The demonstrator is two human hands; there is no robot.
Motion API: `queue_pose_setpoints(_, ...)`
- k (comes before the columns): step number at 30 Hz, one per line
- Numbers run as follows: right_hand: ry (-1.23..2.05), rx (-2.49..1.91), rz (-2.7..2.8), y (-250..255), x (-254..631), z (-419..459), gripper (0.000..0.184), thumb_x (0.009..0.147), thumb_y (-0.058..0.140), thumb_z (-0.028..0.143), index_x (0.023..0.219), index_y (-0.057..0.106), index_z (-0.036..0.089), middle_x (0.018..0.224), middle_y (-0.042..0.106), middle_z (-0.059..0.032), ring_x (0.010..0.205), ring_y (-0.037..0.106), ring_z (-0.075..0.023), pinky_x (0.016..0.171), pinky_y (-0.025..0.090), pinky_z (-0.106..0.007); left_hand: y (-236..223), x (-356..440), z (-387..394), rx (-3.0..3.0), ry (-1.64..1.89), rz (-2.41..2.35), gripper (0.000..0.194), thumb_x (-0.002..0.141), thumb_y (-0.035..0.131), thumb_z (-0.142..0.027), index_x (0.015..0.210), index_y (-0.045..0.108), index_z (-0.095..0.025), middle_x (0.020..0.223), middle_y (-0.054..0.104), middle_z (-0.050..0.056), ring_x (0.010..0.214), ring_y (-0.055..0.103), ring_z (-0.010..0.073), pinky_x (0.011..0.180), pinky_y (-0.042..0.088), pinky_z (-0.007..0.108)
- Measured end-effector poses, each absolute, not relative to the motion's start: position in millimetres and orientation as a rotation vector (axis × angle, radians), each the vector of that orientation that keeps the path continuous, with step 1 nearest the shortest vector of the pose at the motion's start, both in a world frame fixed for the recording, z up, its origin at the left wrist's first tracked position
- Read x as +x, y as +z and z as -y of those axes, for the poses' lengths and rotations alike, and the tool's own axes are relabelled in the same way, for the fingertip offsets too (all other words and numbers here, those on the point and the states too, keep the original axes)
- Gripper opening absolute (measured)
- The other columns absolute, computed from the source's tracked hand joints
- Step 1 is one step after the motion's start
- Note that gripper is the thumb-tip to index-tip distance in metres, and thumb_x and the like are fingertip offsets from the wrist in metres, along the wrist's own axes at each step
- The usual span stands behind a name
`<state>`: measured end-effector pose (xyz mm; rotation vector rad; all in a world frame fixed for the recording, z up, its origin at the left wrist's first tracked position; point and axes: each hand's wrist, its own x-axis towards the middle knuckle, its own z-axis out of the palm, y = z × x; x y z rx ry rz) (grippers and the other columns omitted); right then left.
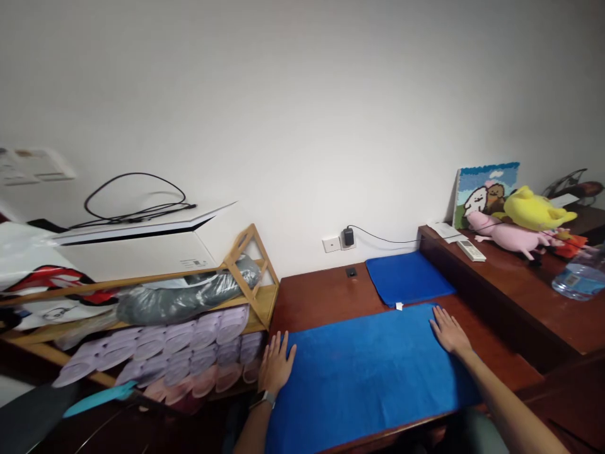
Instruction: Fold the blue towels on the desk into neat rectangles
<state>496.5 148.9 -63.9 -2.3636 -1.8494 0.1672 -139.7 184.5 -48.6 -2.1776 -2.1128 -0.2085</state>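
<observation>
A large blue cloth (363, 372) is spread over the brown wooden desk (316, 296), its near edge reaching the desk's front. At the cloth's left edge my left hand (276, 364) lies with fingers stretched out, a watch on its wrist. My right hand (449, 331) rests flat at the far right corner of the cloth, fingers spread. Neither hand grips anything. Behind the cloth lies a smaller, folded-looking blue cloth (406, 277) with a small white tag on its near edge.
A wooden rack (262, 302) on the left holds lilac slippers (189, 337), a plastic-wrapped grey roll and a white box (142, 252). On the raised right ledge are a remote control (471, 251), plush toys (510, 236), a picture and a water bottle (579, 277). A black adapter (348, 236) sits in the wall socket.
</observation>
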Motion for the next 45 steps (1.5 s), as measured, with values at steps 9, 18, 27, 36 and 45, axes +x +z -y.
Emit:
queue_pose_setpoints(9,0.275,-2.423,1.83,-35,480,-153,0.074,0.103,0.018,0.048,0.165,0.029,0.009,0.171,0.029,-0.0133,0.159,0.024,-0.0265,0.129,0.019,-0.049,-19,-120,-183,-2.159,-0.134,2.175,0.067,0.105,0.029,-0.048,0.16,0.04,-0.013,0.168,0.036,0.016,0.156,0.033,0.0301,0.128,0.025,0.05)
queue_pose_setpoints(18,0.205,-1.744,2.198,-34,317,-66,0.065,0.108,0.02,0.048,0.164,0.035,0.018,0.169,0.033,-0.0062,0.158,0.027,-0.0235,0.129,0.023,-0.048,-25,89,-94,-2.842,-0.446,1.471,0.06,0.109,0.026,-0.044,0.165,0.029,-0.024,0.17,0.034,0.008,0.158,0.029,0.0255,0.129,0.025,0.051)
queue_pose_setpoints(27,0.292,-1.789,2.207,-33,303,-57,0.066,0.108,0.021,0.052,0.164,0.032,0.021,0.169,0.032,-0.0054,0.158,0.026,-0.0248,0.13,0.022,-0.05,-45,-31,-48,-2.485,-0.323,1.905,0.058,0.107,0.032,-0.049,0.163,0.034,-0.033,0.17,0.034,0.004,0.157,0.032,0.0293,0.127,0.028,0.057)
queue_pose_setpoints(36,0.349,-1.818,2.211,-33,312,-56,0.069,0.106,0.021,0.055,0.164,0.033,0.019,0.169,0.033,-0.0053,0.158,0.026,-0.0235,0.13,0.022,-0.047,-63,-168,9,-2.15,-0.221,2.178,0.064,0.104,0.026,-0.042,0.162,0.038,-0.018,0.167,0.038,0.007,0.156,0.033,0.0286,0.126,0.033,0.052)
queue_pose_setpoints(45,0.021,-2.182,1.932,-87,447,-30,0.08,0.098,0.021,0.059,0.16,0.042,0.012,0.166,0.039,-0.0108,0.156,0.032,-0.0311,0.127,0.026,-0.053,-76,-157,4,-2.198,-0.325,2.056,0.063,0.105,0.025,-0.043,0.164,0.033,-0.022,0.168,0.038,0.004,0.156,0.034,0.0239,0.126,0.034,0.047)
